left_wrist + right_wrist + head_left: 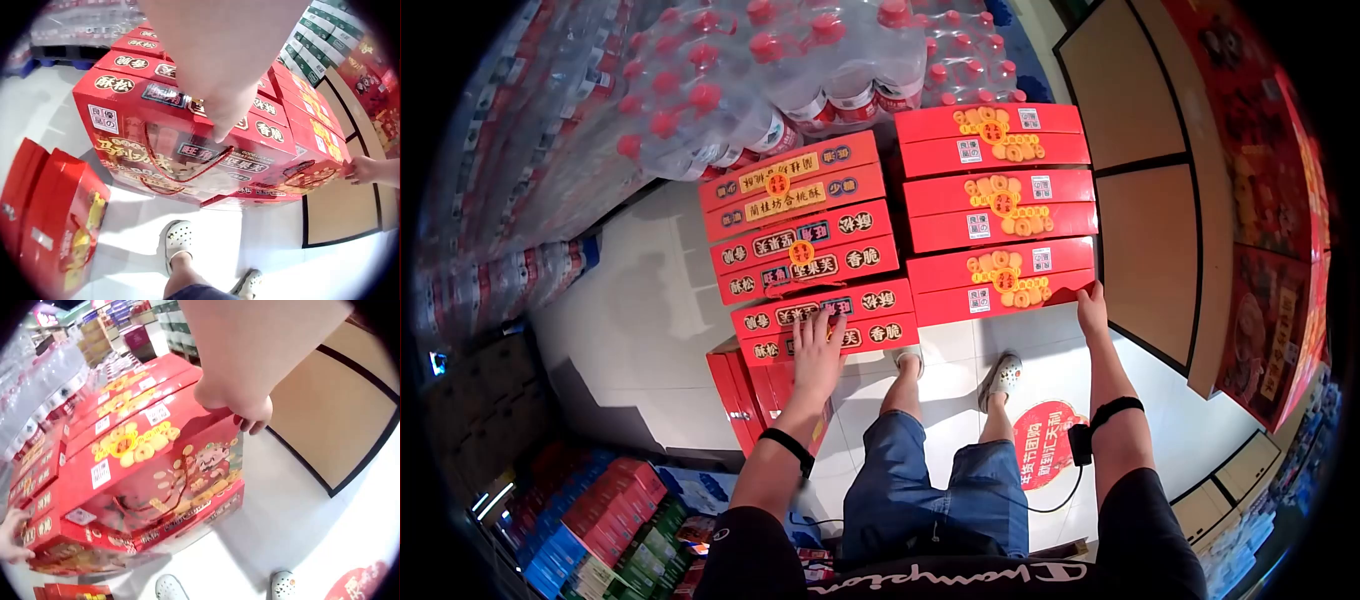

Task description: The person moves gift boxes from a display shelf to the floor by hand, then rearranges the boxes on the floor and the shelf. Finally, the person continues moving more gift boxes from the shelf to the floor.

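Two blocks of red gift boxes stand side by side: the left stack [805, 255] with Chinese lettering, the right stack [1000, 205] with cookie pictures. My left hand [818, 355] lies with spread fingers on the top of the nearest left box; in the left wrist view its fingers are mostly hidden behind the wrist. My right hand [1092, 312] touches the near right corner of the right block, and in the right wrist view the hand [240, 406] has its fingers bent over that box edge. Red cord handles [181, 178] hang on the front faces.
Shrink-wrapped bottles [850, 60] stand behind the boxes. More red boxes [62, 219] are on the floor at the left. Beige panels [1145, 250] with black edging run along the right. A round red floor sticker [1045, 445] lies near my feet.
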`<action>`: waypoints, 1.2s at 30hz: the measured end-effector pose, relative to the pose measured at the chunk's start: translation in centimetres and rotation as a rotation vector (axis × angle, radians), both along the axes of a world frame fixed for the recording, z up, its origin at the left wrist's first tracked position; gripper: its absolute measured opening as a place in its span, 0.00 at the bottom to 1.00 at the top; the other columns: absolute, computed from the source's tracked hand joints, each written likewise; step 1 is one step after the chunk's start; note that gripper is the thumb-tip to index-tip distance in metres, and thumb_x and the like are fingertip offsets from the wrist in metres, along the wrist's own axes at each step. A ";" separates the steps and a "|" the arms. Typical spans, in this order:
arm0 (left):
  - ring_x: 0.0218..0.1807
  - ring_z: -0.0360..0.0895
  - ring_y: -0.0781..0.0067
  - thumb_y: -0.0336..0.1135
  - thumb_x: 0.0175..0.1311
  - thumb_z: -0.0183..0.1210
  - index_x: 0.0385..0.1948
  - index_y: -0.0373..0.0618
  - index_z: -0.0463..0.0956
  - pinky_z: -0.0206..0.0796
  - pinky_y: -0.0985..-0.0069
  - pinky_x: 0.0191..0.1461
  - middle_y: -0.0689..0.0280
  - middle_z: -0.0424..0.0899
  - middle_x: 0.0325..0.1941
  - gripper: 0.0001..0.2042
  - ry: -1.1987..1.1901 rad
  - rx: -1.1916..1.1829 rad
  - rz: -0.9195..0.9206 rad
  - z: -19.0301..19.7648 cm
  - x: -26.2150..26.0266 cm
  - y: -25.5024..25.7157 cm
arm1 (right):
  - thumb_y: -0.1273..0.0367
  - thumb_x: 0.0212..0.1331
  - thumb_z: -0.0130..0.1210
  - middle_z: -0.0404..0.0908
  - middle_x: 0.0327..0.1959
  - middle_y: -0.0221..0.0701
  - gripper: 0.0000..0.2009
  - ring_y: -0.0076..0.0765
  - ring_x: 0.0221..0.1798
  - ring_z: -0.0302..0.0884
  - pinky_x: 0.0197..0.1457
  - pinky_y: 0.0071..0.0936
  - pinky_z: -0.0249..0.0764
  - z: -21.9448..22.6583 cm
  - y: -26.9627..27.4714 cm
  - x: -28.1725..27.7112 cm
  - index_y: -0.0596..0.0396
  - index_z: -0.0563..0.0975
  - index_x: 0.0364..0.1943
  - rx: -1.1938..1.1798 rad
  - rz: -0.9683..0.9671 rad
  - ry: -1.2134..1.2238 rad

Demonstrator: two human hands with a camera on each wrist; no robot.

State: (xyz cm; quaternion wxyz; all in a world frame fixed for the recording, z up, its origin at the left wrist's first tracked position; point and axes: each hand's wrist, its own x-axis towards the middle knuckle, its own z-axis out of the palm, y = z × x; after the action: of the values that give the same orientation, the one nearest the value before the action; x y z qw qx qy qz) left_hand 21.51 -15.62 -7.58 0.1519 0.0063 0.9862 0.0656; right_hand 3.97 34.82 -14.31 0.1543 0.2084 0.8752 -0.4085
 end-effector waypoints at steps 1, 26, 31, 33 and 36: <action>0.71 0.60 0.51 0.39 0.47 0.73 0.67 0.50 0.66 0.43 0.47 0.79 0.55 0.64 0.68 0.40 -0.005 -0.022 -0.015 0.2 -0.1 0.0 | 0.68 0.62 0.49 0.72 0.64 0.51 0.29 0.53 0.68 0.69 0.70 0.37 0.64 -1.4 0.7 0.5 0.61 0.63 0.68 -0.110 -0.027 0.029; 0.63 0.73 0.49 0.47 0.57 0.66 0.59 0.45 0.72 0.69 0.58 0.65 0.54 0.73 0.62 0.29 -0.215 0.077 -0.912 26.3 -6.4 49.0 | 0.50 0.57 0.59 0.82 0.57 0.43 0.32 0.48 0.60 0.79 0.63 0.39 0.75 22.6 31.0 55.8 0.51 0.74 0.63 0.137 -0.203 -0.537; 0.66 0.69 0.52 0.44 0.57 0.66 0.58 0.46 0.73 0.69 0.59 0.65 0.56 0.72 0.62 0.26 -0.029 0.285 -1.053 31.0 -3.8 65.8 | 0.51 0.57 0.60 0.81 0.57 0.44 0.30 0.49 0.61 0.78 0.64 0.40 0.74 28.0 38.4 60.0 0.52 0.76 0.62 0.170 -0.384 -0.481; 0.65 0.70 0.53 0.43 0.56 0.66 0.56 0.46 0.75 0.69 0.59 0.65 0.57 0.71 0.62 0.25 0.121 0.361 -1.088 32.1 -3.9 71.4 | 0.51 0.57 0.60 0.80 0.59 0.43 0.29 0.49 0.62 0.77 0.64 0.41 0.74 27.6 41.1 60.7 0.52 0.77 0.60 0.127 -0.472 -0.424; 0.63 0.70 0.53 0.41 0.55 0.66 0.54 0.46 0.76 0.69 0.60 0.64 0.56 0.72 0.60 0.24 0.221 0.500 -1.025 33.8 -5.0 78.2 | 0.53 0.58 0.60 0.80 0.57 0.44 0.26 0.50 0.61 0.77 0.63 0.42 0.74 28.4 45.9 58.4 0.53 0.79 0.57 0.126 -0.394 -0.334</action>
State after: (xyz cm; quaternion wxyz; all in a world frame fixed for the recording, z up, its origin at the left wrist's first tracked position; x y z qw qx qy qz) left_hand 16.54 62.54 26.24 0.0544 0.5253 0.8218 0.2137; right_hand 62.36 80.72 14.04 0.2007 0.4486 0.8038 -0.3352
